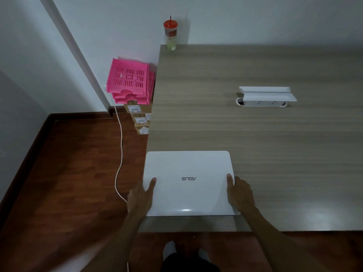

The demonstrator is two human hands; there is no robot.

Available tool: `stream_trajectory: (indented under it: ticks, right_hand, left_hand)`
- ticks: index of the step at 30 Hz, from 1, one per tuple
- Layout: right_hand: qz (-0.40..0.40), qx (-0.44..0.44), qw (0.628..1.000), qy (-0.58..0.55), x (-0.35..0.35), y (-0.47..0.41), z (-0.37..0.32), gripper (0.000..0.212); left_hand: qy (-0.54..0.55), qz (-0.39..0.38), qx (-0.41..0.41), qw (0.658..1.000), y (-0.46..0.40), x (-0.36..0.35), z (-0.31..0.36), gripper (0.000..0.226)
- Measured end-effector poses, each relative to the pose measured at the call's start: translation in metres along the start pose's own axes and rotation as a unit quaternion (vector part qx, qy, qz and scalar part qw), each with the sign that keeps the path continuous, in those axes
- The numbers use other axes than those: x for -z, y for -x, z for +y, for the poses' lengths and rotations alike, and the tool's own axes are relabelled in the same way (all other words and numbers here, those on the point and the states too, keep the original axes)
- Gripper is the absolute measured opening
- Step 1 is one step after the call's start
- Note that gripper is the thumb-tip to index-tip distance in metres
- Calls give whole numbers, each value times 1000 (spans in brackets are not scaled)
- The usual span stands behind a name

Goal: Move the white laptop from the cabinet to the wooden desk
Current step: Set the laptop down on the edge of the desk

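Note:
The white laptop [188, 183], lid closed with a grey logo on top, lies flat at the near left corner of the wooden desk [255, 134]. Its left edge sits flush with the desk's left edge. My left hand [140, 195] grips the laptop's left side, thumb on the lid. My right hand [240, 193] grips its right side, thumb on the lid too, fingers along the edge. The cabinet is out of view.
A white power strip box [265, 96] sits in a cable slot mid-desk. A tumbler with a red lid and straw [170, 34] stands at the far left corner. Pink baskets [129, 83] on stacked cardboard boxes [140, 119] and a white cable [119, 154] are on the floor left of the desk.

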State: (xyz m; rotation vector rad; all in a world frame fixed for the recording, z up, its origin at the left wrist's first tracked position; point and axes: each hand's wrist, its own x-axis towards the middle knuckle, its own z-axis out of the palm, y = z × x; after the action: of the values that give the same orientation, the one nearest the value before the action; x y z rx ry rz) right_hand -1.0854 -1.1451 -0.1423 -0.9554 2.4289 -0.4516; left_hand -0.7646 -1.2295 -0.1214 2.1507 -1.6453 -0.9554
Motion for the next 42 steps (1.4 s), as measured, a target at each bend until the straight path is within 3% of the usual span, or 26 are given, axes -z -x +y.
stream_trajectory:
  ticks: [3, 7, 9, 12, 16, 21, 26, 33, 42]
  right_hand:
    - [-23, 8, 999, 24, 1, -4, 6, 73]
    - [-39, 0, 999, 24, 5, -4, 0, 58]
    - [-40, 36, 998, 32, 8, 4, -4, 55]
    - [-38, 165, 982, 89, 11, 23, 0, 73]
    - [-131, 249, 948, 149, 5, 47, 17, 92]
    - [-149, 276, 926, 212, 10, 54, 28, 114]
    - [-153, 283, 914, 245, 10, 40, 25, 114]
    - [-169, 258, 926, 218, 14, 18, 10, 114]
    - [-153, 271, 929, 201, 12, 19, 16, 112]
  left_hand:
    - [-17, -28, -3, 999, -9, -1, -2, 82]
    - [-35, -77, -5, 996, -15, 5, -8, 93]
    - [-49, -88, -20, 995, -11, 10, -6, 100]
    - [-119, -84, -104, 984, 10, 15, -2, 118]
    - [-173, -123, -158, 964, 35, 10, -12, 136]
    - [-188, -149, -194, 951, 32, 1, -25, 143]
    - [-168, -146, -189, 957, 25, -2, -22, 140]
    - [-168, -149, -166, 960, 10, -4, 0, 148]
    - [-178, -129, -181, 959, 9, -5, -3, 141]
